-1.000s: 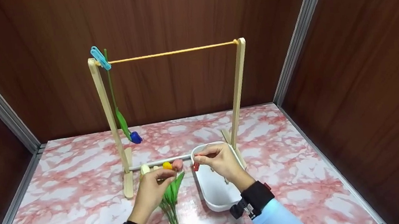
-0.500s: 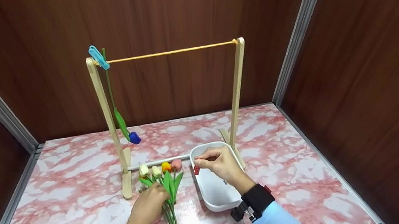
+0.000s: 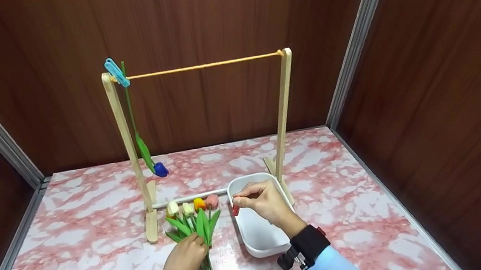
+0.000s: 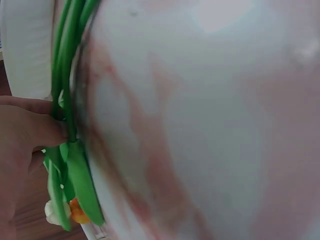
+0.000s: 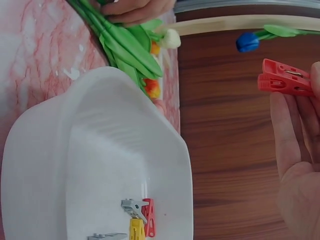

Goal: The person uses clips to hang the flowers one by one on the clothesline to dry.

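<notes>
Head view: the left hand [image 3: 184,259] lies over the tulips [image 3: 201,224], fingers curled in at the stems where the leaves begin. The blooms lie just ahead of those fingers on the surface [image 3: 75,247]; bare stems run back from them toward the person. The right hand [image 3: 267,203] pinches a red peg [image 3: 236,210], which pokes down from the fingertips over the tub [image 3: 264,253], on the side nearest the left hand. Well beyond and higher than all the fingers, a blue tulip [image 3: 145,151] hangs bloom down at the line [image 3: 204,66], under a blue peg [image 3: 117,72].

Left wrist view: thumb and finger close on stems from either side; how many they hold, I cannot tell. The step in hand seems to be taking hold of a stem. To do it well, settle on a single stem and ease it out along its length, since the overlapping leaves could drag its neighbours.

Right wrist view: the fingers grasp the red peg by one end, the other pointing clear of them. Spare pegs [image 5: 136,230] lie in the tub, well below these fingers. A light pinch suits the waiting peg, as a hard squeeze could twist it.
</notes>
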{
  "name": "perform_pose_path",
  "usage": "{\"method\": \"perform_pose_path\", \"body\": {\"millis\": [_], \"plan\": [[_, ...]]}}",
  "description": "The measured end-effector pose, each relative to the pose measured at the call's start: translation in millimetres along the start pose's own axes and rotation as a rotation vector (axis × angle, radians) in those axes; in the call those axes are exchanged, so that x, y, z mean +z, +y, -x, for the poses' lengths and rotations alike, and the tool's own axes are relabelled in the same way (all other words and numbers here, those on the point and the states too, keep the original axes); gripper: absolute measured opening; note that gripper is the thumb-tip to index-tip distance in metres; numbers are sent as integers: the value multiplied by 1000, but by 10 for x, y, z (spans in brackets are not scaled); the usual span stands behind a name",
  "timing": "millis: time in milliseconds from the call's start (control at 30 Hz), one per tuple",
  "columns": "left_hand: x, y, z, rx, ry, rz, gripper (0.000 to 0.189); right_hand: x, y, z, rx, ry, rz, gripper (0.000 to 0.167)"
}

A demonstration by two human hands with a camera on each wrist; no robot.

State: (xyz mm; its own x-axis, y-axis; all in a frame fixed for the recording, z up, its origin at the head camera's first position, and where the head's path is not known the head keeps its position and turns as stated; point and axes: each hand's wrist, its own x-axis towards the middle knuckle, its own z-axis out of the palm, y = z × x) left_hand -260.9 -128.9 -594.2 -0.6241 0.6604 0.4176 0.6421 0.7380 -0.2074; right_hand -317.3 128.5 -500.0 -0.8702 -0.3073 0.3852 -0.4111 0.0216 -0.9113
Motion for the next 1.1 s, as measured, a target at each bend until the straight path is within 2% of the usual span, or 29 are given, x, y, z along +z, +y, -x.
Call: {"method": "perform_pose_path", "body": {"millis": [133, 333, 500, 633, 733, 900, 1000, 1100], "plan": [[7, -11, 29, 20, 23, 19, 23, -1, 5, 6, 12, -11, -4, 8], [-68, -56, 1, 1, 126, 83, 27, 4, -16, 5, 4, 3, 0, 8], [-148, -100, -52, -87, 254, 196, 43, 0, -59, 0, -1, 27, 16, 11], [-237, -156, -131, -177, 398, 248, 41, -18, -90, -6, 7, 48, 28, 11], [-313, -188, -193, -230, 481, 285, 34, -31, -109, 2, 24, 63, 18, 11], [-472, -217, -299, -264, 594, 342, 30, -42, -153, -8, 36, 63, 2, 13], [-597, -234, -393, -283, 652, 386, 27, -48, -199, -36, 16, 67, 2, 13], [-747, -257, -521, -331, 682, 475, 25, -56, -265, -66, -11, 85, 2, 14]]}}
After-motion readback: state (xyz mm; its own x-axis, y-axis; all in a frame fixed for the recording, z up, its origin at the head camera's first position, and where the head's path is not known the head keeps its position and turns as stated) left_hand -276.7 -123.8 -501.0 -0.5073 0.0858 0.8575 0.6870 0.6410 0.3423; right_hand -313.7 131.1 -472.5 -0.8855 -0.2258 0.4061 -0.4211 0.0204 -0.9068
